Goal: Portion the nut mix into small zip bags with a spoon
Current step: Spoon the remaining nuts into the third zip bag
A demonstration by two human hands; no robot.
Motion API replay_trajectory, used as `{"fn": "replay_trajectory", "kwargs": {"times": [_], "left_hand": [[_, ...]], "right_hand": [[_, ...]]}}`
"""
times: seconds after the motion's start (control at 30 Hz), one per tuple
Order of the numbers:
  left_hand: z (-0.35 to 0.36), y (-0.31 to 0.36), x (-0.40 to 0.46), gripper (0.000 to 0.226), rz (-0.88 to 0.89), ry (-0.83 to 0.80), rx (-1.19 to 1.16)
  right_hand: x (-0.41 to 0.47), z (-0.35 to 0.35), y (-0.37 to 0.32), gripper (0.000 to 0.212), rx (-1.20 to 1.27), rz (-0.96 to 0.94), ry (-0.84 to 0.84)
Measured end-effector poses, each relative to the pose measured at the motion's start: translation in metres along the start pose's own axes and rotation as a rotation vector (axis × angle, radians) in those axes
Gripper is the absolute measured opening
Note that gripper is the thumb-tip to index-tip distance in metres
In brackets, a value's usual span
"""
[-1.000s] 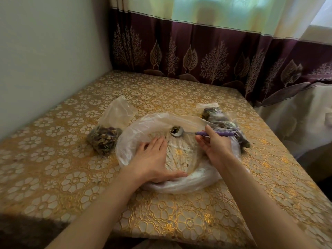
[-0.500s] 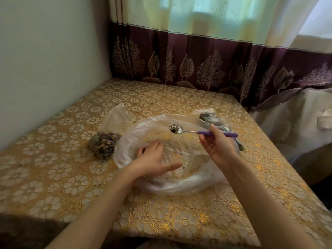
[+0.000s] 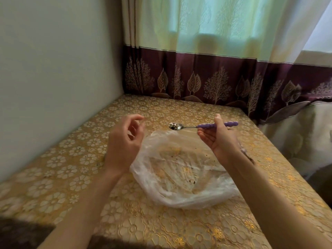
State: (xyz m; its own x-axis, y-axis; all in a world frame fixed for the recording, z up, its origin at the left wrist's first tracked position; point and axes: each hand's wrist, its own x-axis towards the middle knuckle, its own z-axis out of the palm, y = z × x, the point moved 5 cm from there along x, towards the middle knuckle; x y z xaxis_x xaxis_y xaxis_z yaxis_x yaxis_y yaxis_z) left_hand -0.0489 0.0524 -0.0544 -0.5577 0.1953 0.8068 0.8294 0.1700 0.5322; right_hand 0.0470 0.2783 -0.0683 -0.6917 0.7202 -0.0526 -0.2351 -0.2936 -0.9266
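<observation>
Spoon: metal bowl carrying nut mix, beaded purple handle; I see my right hand pinching it.
Plastic bag: crinkled, clear, crumbs inside.
Left hand: loosely curled, holding nothing.

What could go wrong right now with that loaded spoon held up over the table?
The purple-handled metal spoon rests loosely across the right hand, with its heaped bowl beyond the far edge of the big clear plastic bag, so a tilt may drop nuts onto the gold floral tablecloth. The left hand hovers, holding nothing, and no small bag is open in view to receive the scoop.
</observation>
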Motion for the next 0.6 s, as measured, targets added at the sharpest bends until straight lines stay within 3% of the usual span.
{"fn": "replay_trajectory", "kwargs": {"times": [0.1, 0.23, 0.3, 0.43, 0.6], "left_hand": [[-0.023, -0.041, -0.001, 0.03, -0.147, 0.046, 0.01], [-0.021, -0.099, -0.028, 0.079, -0.482, -0.255, -0.027], [-0.016, -0.112, -0.039, 0.1, -0.568, -0.405, -0.031], [-0.008, -0.119, -0.043, 0.116, -0.572, -0.57, 0.067], [-0.007, -0.117, -0.044, 0.12, -0.514, -0.592, 0.097]], "right_hand": [[0.004, 0.024, 0.004, 0.053, 0.031, -0.002, -0.056], [0.006, 0.053, 0.011, 0.05, -0.031, -0.005, -0.123], [0.005, 0.065, 0.015, 0.049, -0.104, -0.022, -0.156], [-0.001, 0.08, 0.021, 0.045, -0.238, -0.095, -0.196], [-0.014, 0.092, 0.027, 0.031, -0.308, -0.173, -0.358]]}}
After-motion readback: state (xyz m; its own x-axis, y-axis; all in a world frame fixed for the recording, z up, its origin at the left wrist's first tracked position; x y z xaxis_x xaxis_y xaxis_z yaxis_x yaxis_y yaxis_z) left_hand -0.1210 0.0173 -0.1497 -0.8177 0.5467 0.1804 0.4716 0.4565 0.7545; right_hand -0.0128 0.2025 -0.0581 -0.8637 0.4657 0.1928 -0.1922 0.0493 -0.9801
